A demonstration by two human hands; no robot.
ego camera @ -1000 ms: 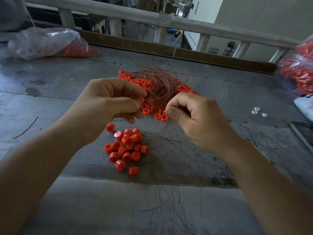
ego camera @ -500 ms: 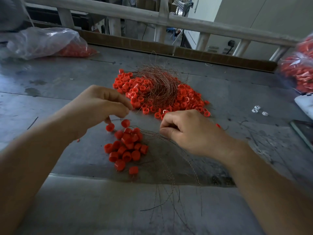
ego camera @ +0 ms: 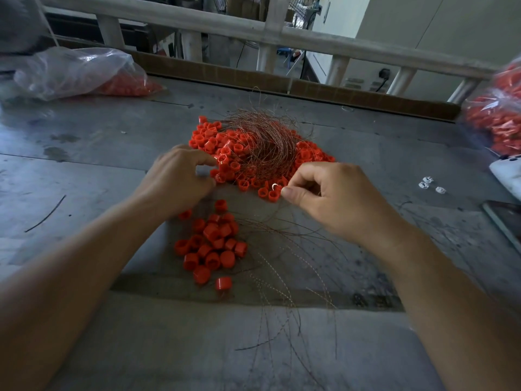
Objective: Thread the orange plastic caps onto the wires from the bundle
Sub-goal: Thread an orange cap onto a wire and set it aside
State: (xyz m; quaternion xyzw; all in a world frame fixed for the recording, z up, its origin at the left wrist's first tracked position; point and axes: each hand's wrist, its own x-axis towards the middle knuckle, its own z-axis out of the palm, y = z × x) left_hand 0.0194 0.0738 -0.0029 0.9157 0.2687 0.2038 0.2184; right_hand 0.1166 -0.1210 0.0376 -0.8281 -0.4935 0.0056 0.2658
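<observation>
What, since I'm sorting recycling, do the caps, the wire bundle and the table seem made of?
Caps: likely moulded plastic, uniform orange, dull sheen. Wire bundle: thin metal, perhaps copper, by its reddish glint. Table: seemingly sheet metal, grey, matt, stained.

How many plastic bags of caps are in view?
2: left bag at the table's far left; right bag at the right edge, partly cut off. Others may lie out of frame.

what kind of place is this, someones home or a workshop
Probably a small workshop or factory bench: a scuffed grey table, loose piles of orange caps around a wire bundle, and a plastic bag holding more caps.
</observation>
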